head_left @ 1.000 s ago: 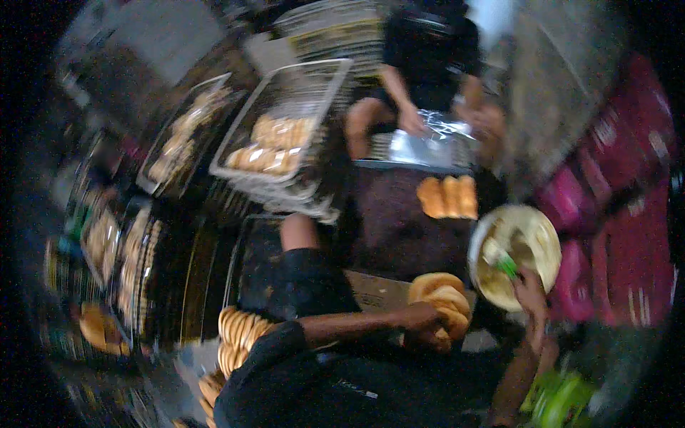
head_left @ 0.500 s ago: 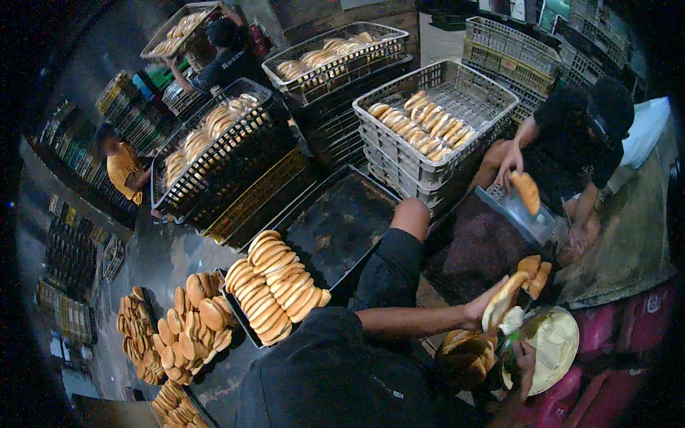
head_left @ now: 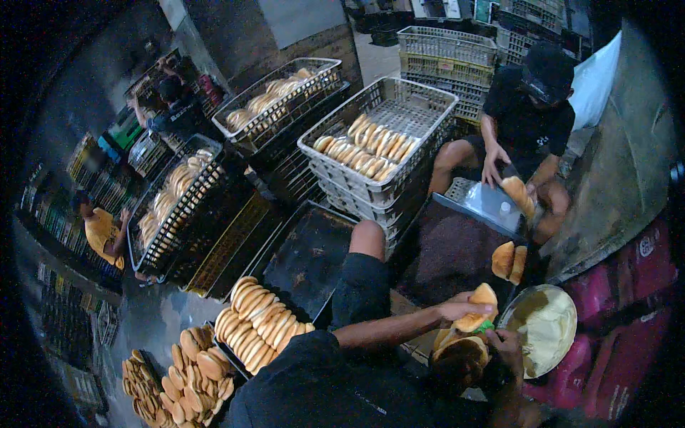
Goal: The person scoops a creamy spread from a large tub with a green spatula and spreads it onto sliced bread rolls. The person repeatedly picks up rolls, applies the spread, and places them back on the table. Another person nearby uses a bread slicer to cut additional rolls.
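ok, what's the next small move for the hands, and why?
Probably a short spreading stroke by the right hand: its small green-handled tool is at the golden-brown bread bun in the left hand, beside a round tub of pale cream. The tool's tip is hidden, so its load is unclear.

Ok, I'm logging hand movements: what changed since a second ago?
The left hand, earlier at the pile of golden buns, now holds an oblong golden bun; the right hand moved a green spreading tool leftward from the round pale tub to that bun, still gripping it.
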A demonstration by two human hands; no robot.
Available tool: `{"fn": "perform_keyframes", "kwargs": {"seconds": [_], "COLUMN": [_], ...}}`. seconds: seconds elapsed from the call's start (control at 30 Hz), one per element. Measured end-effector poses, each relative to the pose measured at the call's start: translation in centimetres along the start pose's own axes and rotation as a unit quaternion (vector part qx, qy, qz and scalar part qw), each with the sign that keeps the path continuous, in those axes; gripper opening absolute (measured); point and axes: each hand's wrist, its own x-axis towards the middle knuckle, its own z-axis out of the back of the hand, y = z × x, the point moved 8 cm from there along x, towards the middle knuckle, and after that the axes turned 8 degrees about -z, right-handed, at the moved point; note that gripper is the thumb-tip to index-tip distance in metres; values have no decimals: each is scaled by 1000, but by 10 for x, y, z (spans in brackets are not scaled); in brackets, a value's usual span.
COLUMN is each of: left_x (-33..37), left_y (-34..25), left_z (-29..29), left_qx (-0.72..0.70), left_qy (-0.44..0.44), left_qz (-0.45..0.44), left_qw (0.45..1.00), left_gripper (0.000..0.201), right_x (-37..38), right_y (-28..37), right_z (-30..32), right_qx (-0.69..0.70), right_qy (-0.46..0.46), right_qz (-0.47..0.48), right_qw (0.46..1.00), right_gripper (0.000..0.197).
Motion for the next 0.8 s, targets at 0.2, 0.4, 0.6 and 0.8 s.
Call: {"fn": "perform_keyframes", "kwargs": {"seconds": [0.2, 0.4, 0.6, 0.8], "left_x": [2, -21, -16, -12], "left_y": [-7, -25, -3, 27], "left_z": [76, 42, 9, 59], "left_qx": [55, -83, -115, -99], "left_qy": [-225, -201, -134, -207], "left_qz": [-19, 94, 152, 195], "left_qw": [973, 972, 972, 953], "left_gripper": [47, 85, 77, 64], "right_x": [-7, -13, -27, -20], "right_y": [-51, -3, 30, 27], "right_z": [43, 55, 17, 12], "right_qx": [30, -30, -301, -368], "right_qy": [-91, -238, -312, -308], "right_qz": [-6, 200, 371, 272], "right_qw": [995, 950, 821, 834], "right_gripper": [31, 21, 36, 40]}}
